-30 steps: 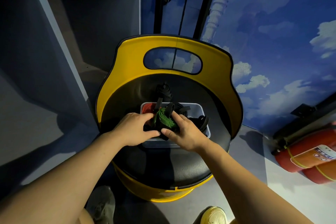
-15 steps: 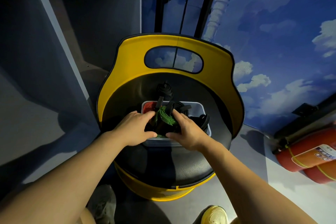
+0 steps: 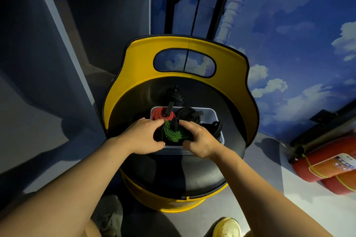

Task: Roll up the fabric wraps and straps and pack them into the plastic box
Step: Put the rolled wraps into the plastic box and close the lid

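A clear plastic box (image 3: pixel 214 113) stands on the black seat of a yellow barrel chair (image 3: pixel 192 167). Inside it lie a rolled red wrap (image 3: pixel 160 114) at the back left, a rolled black wrap (image 3: pixel 187 114) at the back, and loose black straps (image 3: pixel 213 128) at the right. Both hands grip a rolled green wrap (image 3: pixel 172 132) at the box's front: my left hand (image 3: pixel 142 136) on its left side, my right hand (image 3: pixel 200 139) on its right. Another black roll (image 3: pixel 175 94) sits on the seat behind the box.
The chair's yellow backrest (image 3: pixel 134 59) curves around the seat. Grey shelving (image 3: pixel 48 44) stands to the left. Red fire extinguishers (image 3: pixel 325 163) lie on the floor at the right. My shoes (image 3: pixel 227 227) show at the bottom.
The green roll has sunk lower into the front of the box, and the red and black rolls behind it now show more. Both hands stay on it.
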Tool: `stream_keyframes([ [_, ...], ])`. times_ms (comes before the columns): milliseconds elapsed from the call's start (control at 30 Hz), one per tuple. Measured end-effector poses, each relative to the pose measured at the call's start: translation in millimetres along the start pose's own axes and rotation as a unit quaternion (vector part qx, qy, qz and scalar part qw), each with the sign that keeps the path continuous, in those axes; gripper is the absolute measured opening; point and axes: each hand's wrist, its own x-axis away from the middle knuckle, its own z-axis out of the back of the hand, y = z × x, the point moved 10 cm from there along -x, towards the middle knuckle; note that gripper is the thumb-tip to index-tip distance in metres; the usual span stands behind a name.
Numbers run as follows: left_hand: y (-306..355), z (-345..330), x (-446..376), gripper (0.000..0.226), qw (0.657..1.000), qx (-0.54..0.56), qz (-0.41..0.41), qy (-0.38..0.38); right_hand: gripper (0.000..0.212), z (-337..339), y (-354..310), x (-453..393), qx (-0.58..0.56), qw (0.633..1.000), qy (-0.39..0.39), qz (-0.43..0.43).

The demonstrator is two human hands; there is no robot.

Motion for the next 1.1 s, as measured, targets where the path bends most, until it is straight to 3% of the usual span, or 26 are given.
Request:
stream_keyframes([
  [267, -4, 0, 0, 0.066, 0.998, 0.06, 0.007, 0.013, 0.068, -2, 9, 0, -0.062, 0.997, -0.012, -0.045],
  [367, -10, -1, -3, 0.062, 0.997, 0.076, 0.023, 0.013, 0.049, 0, 12, 3, -0.088, 0.992, -0.015, -0.085],
  [467, -7, 0, -3, 0.048, 0.996, 0.079, 0.025, 0.027, 0.03, 4, 12, 4, -0.071, 0.991, 0.018, -0.108],
  [600, -3, 3, -3, 0.043, 0.997, 0.053, 0.016, 0.048, 0.031, 6, 3, -1, 0.008, 0.997, 0.051, -0.065],
  [700, -3, 3, -3, 0.043, 0.997, 0.055, 0.014, 0.048, 0.03, 8, 6, -2, 0.022, 0.996, 0.054, -0.073],
  [967, -6, 9, -4, 0.036, 0.99, 0.098, 0.038, 0.091, 0.019, 16, 13, 0, 0.023, 0.982, 0.149, -0.111],
  [1100, -11, 7, -7, 0.014, 0.987, 0.127, 0.04, 0.085, 0.011, 19, 9, 1, 0.03, 0.979, 0.171, -0.105],
])
